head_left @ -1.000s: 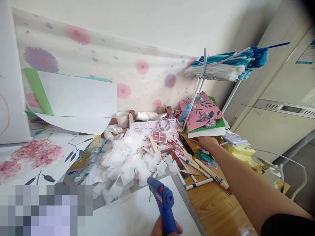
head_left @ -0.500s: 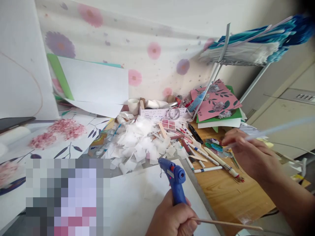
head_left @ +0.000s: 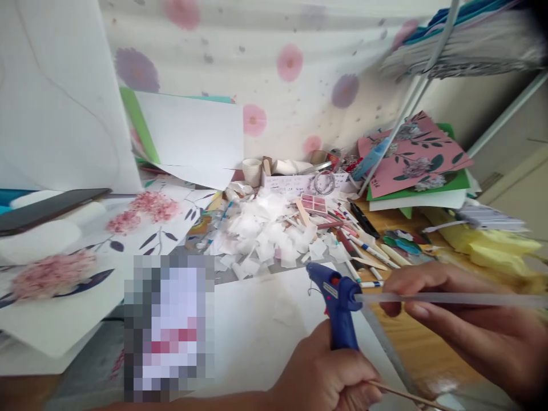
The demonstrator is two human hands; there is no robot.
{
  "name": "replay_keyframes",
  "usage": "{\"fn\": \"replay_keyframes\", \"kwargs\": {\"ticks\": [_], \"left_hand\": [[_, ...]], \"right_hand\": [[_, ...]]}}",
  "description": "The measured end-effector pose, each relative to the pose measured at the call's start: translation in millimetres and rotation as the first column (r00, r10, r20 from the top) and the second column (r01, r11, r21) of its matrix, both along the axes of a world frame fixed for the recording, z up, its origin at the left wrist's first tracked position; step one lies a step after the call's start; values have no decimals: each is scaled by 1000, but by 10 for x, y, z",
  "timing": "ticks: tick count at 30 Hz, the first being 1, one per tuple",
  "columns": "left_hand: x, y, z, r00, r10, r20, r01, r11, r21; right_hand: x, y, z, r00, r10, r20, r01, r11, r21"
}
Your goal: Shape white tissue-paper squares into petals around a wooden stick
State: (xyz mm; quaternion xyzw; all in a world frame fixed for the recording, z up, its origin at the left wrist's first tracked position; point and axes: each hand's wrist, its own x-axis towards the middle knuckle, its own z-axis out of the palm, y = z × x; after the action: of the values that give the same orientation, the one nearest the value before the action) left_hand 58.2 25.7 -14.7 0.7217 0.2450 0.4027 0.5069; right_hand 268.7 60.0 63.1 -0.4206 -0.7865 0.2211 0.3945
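Wrapped around the handle of a blue glue gun [head_left: 342, 317], my left hand [head_left: 327, 365] holds it with the nozzle pointing up and to the left. A thin wooden stick [head_left: 411, 395] also pokes out of that fist toward the lower right. My right hand [head_left: 454, 319] pinches a long translucent glue stick [head_left: 479, 299] between thumb and fingers. The glue stick lies level, its left end at the rear opening of the gun; how far it sits inside cannot be seen. Beneath the gun is a large white sheet [head_left: 252, 337].
Torn white paper pieces [head_left: 261, 222] are heaped behind the sheet. Markers and brushes [head_left: 368, 251] lie to their right. Pink flower artwork [head_left: 55, 277] and a dark flat device [head_left: 51, 211] are at left. A yellow plastic bag [head_left: 492, 245] and a white rack post [head_left: 402, 125] stand right.
My right hand has brought the glue stick left and down to the back of the glue gun. The view has shifted, so the gun appears farther right.
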Motion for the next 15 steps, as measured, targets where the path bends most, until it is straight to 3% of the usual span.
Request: {"fn": "replay_keyframes", "kwargs": {"ticks": [4,8,12,15], "left_hand": [[15,11,-162,999,1,37,-2,999,40],[25,5,-267,999,12,-47,-7,995,97],[-6,14,-173,990,46,-131,-26,988,155],[-34,-17,-70,973,-5,-231,18,999,51]], "right_hand": [[-74,-14,36,999,-28,-44,28,1000,4],[-76,-75,69,995,-40,88,22,982,190],[-107,-148,142,961,-45,272,-55,936,348],[-146,-181,165,947,-14,322,-120,913,390]]}}
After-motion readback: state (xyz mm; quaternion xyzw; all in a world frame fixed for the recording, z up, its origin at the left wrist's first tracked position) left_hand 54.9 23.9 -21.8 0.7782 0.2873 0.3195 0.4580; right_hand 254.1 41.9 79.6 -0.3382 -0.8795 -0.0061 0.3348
